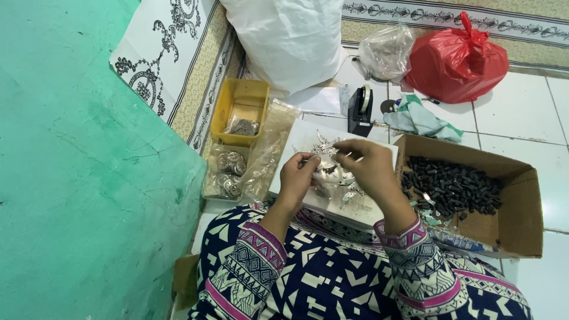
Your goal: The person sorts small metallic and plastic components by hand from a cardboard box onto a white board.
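Between the two hands, over the white board (299, 142) on the lap: right hand (367, 169) fingertips pinched together on a small silvery metal piece (329, 147), thumb and forefinger clamped on it, piece held just above the board. Left hand (298, 175) fingers curled together, tips closed near the same piece; too small to tell if they touch it or hold a second part. Both hands close, nearly meeting at the fingertips.

Under the hands, loose metal clips (347, 192) scattered on the board, shiny, thin, bent shapes. Board rests on knees covered by patterned navy, white and pink fabric; sleeves same pattern.

Right of the board, touching its edge: open cardboard box (521, 195) with a heap of small dark pieces (456, 186) inside, some silvery bits at the near corner. Left of the board: clear plastic bags (267, 148), one with round metal discs (228, 172). Beyond those, a yellow plastic tray (228, 109) holding a small clear bag of parts.

Further out on the white tile floor: black tape dispenser (359, 109), crumpled green-white cloth (424, 118), red plastic bag (456, 59) tied at top, clear bag (388, 53) beside it, big white sack (287, 38). Green wall (77, 178) fills the left side. Patterned mat (172, 59) under the sack.
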